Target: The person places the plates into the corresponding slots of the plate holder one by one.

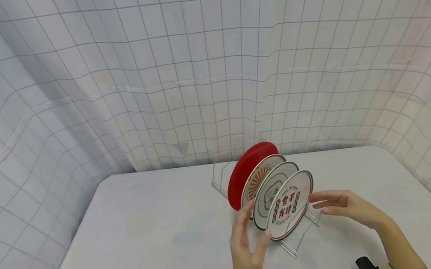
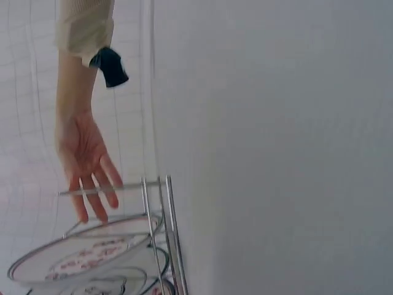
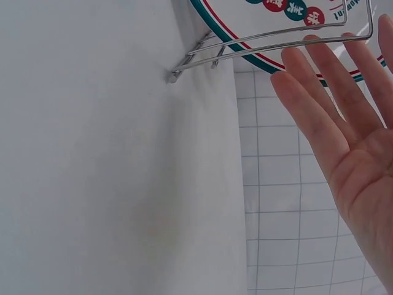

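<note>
Several round plates lean in a row in a metal wire rack (image 1: 288, 248). The front plate (image 1: 290, 205) is white with red characters and a dark rim. Behind it stand a white plate with a grey-green design (image 1: 275, 188), one with an orange sunburst (image 1: 262, 178), and a red dish (image 1: 247, 174). My left hand (image 1: 244, 252) is at the plates' left edges, fingers spread, thumb beside the front plate's lower rim. My right hand (image 1: 347, 205) is at the front plate's right edge, its fingers extended near the rack's end wire (image 3: 276, 46). Neither hand grips anything.
The rack stands on a white-covered table (image 1: 151, 238). White grid-patterned curtains (image 1: 204, 61) enclose the back and sides. A black device (image 1: 367, 267) is by the right sleeve. The rack's rear end wire (image 1: 219, 188) rises behind the red dish.
</note>
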{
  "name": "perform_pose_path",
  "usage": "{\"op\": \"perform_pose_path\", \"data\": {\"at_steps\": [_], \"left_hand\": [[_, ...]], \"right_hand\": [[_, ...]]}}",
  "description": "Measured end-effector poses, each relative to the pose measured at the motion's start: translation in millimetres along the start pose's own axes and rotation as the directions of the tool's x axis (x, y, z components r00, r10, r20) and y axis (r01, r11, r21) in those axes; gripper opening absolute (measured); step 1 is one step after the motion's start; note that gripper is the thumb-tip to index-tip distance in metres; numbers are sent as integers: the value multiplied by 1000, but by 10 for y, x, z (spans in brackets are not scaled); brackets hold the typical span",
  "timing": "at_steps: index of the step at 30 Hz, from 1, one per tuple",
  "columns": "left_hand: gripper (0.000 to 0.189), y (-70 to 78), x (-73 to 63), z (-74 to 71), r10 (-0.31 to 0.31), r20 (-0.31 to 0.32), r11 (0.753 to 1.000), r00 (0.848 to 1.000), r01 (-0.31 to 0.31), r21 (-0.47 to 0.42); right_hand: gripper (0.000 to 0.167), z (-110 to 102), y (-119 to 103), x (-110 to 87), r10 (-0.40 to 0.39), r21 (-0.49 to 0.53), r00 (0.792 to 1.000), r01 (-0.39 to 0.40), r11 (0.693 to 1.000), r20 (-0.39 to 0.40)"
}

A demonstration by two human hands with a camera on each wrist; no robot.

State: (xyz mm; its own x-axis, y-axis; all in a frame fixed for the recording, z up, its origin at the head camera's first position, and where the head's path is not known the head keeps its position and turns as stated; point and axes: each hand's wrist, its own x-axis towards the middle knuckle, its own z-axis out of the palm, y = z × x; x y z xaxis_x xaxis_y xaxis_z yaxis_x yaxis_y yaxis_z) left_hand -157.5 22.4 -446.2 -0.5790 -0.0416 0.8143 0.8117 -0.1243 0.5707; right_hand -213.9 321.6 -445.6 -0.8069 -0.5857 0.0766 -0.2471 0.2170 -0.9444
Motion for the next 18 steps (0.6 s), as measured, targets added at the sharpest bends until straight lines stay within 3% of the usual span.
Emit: {"op": "perform_pose_path", "data": {"at_steps": [4,6,7,9,11,13,16,18], "left_hand": [[62,38,-186,171,-21,73,999,997,18,38],[60,53,-243,243,-109,117,994,987,105,41],[59,65,-258,273,-183,143,983,973,179,38],[58,65,-279,324,-340,194,939,920,342,26],[60,47,-298,366,-503,230,859,833,510,33],[62,9,-318,400,-607,243,785,757,618,39],[64,-54,-359,442,-673,233,731,702,680,61],[62,-79,-374,461,-697,210,710,686,701,65]], "right_hand": [[38,16,36,21,5,16,1000,-5,1000,-2],[38,18,48,31,12,16,1000,-12,1000,-2],[38,17,54,37,16,18,1000,-16,1000,-1],[38,12,64,42,23,20,1000,-23,1000,2],[38,7,71,47,25,24,1000,-26,999,8],[38,4,79,48,21,35,1000,-22,999,16],[37,15,77,52,-7,60,1000,5,998,21],[36,33,74,57,-32,76,999,30,997,17]]}}
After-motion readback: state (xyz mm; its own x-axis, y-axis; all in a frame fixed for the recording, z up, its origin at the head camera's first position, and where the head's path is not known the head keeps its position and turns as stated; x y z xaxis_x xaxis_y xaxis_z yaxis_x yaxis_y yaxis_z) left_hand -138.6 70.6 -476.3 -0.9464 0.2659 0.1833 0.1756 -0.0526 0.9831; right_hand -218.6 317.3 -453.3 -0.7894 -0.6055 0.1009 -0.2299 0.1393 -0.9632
